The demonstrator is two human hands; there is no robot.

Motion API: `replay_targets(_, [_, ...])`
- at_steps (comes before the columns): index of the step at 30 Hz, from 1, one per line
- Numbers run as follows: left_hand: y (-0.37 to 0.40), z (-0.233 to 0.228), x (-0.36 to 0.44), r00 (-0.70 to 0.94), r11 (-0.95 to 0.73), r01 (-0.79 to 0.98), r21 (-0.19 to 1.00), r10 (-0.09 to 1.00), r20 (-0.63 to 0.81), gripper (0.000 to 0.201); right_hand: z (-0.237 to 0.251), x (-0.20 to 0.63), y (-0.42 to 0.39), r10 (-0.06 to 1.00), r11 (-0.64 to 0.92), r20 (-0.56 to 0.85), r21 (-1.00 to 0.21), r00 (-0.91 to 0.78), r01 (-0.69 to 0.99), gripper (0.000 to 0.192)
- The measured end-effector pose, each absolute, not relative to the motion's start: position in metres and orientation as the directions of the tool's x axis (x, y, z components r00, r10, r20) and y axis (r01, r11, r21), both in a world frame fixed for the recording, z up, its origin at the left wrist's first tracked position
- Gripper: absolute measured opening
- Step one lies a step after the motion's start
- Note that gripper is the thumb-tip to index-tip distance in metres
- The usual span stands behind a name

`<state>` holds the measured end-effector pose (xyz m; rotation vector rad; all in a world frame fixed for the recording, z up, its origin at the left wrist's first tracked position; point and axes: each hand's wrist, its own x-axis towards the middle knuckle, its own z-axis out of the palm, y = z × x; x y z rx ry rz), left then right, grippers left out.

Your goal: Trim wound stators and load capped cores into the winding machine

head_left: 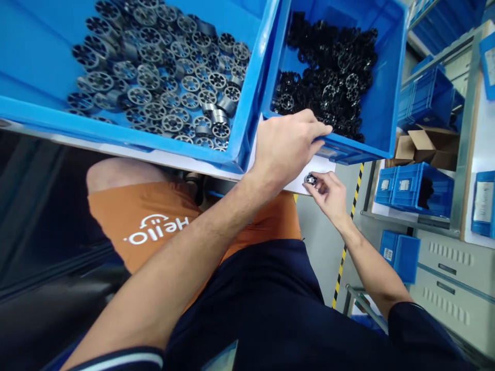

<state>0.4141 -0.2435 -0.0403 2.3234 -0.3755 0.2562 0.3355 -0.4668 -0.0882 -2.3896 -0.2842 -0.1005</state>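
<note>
My right hand [330, 196] pinches a small round metal-rimmed spoked part [310, 179], with black showing in it, between thumb and fingertips at the white table edge. My left hand [285, 147] is over the near rim of the right blue bin [390, 103]. Its index finger and thumb point right with a gap between them, and nothing shows in that gap; the other fingers are mostly hidden. Many black spoked plastic parts [332, 67] lie in this bin. Silver-grey spoked metal rings [166, 77] lie heaped in the left blue bin [34, 111].
Both bins stand on a white tabletop [328, 165]. To the right, a metal-framed rack [464, 144] holds blue crates [410, 188] and an open cardboard box [429, 147]. Yellow-black tape [342, 263] runs along the floor, with grey cabinets [448, 283] beyond.
</note>
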Motion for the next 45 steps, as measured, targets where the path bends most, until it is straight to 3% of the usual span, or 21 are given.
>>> replay_targets(11, [-0.242, -0.040, 0.375, 0.878, -0.752, -0.419, 0.510, -0.192, 0.438, 0.017, -0.089, 0.330, -0.456, 0.153, -0.651, 0.113, -0.736, 0.982, 0.186, 0.031])
replay_targets(14, [-0.226, -0.036, 0.349, 0.827, -0.664, -0.491, 0.564, -0.150, 0.542, 0.014, -0.082, 0.327, -0.449, 0.166, -0.576, 0.064, -0.803, 0.984, 0.150, 0.029])
replay_targets(16, [-0.208, -0.031, 0.326, 0.819, -0.523, -0.540, 0.660, -0.146, 0.555, 0.023, -0.066, 0.319, -0.442, 0.205, -0.495, 0.019, -0.861, 0.979, 0.120, 0.034])
replay_targets(18, [-0.189, -0.026, 0.302, 0.853, -0.351, -0.521, 0.778, -0.170, 0.494, 0.037, -0.044, 0.310, -0.432, 0.274, -0.391, -0.018, -0.915, 0.962, 0.094, 0.045])
replay_targets(21, [-0.164, -0.018, 0.276, 0.895, -0.153, -0.433, 0.888, -0.191, 0.404, 0.047, -0.015, 0.302, -0.411, 0.479, -0.033, -0.129, -0.991, 0.868, -0.129, 0.057])
replay_targets(24, [-0.149, -0.011, 0.264, 0.906, -0.080, -0.409, 0.909, -0.151, 0.395, 0.041, 0.002, 0.308, -0.387, 0.687, 0.282, -0.154, -0.844, 0.711, -0.455, 0.065])
replay_targets(26, [-0.141, -0.007, 0.261, 0.904, -0.067, -0.424, 0.903, -0.088, 0.418, 0.034, 0.009, 0.317, -0.374, 0.751, 0.287, -0.146, -0.806, 0.644, -0.517, 0.063])
replay_targets(29, [-0.130, -0.001, 0.256, 0.897, -0.062, -0.441, 0.896, 0.007, 0.442, 0.030, 0.020, 0.330, -0.362, 0.782, 0.181, -0.135, -0.885, 0.609, -0.429, 0.048])
replay_targets(32, [-0.121, 0.003, 0.246, 0.897, -0.082, -0.433, 0.898, 0.062, 0.439, 0.032, 0.030, 0.338, -0.355, 0.744, 0.115, 0.014, -0.988, 0.668, -0.107, 0.055])
replay_targets(34, [-0.116, 0.003, 0.239, 0.895, -0.130, -0.430, 0.894, 0.067, 0.440, 0.028, 0.034, 0.338, -0.350, 0.721, 0.073, 0.152, -0.987, 0.677, 0.143, 0.059])
replay_targets(36, [-0.113, 0.003, 0.232, 0.893, -0.178, -0.427, 0.886, 0.069, 0.444, 0.026, 0.036, 0.336, -0.343, 0.712, 0.046, 0.244, -0.952, 0.658, 0.303, 0.049])
replay_targets(39, [-0.109, 0.001, 0.227, 0.892, -0.129, -0.422, 0.897, 0.116, 0.436, 0.034, 0.033, 0.328, -0.332, 0.700, 0.075, 0.302, -0.932, 0.648, 0.353, 0.038])
replay_targets(42, [-0.108, 0.001, 0.225, 0.893, -0.008, -0.421, 0.907, 0.172, 0.416, 0.034, 0.032, 0.320, -0.326, 0.701, 0.098, 0.273, -0.952, 0.659, 0.290, 0.038])
replay_targets(45, [-0.110, 0.001, 0.224, 0.931, 0.127, -0.300, 0.945, 0.256, 0.261, 0.027, 0.039, 0.328, -0.332, 0.710, 0.000, 0.225, -0.947, 0.668, 0.320, 0.036])
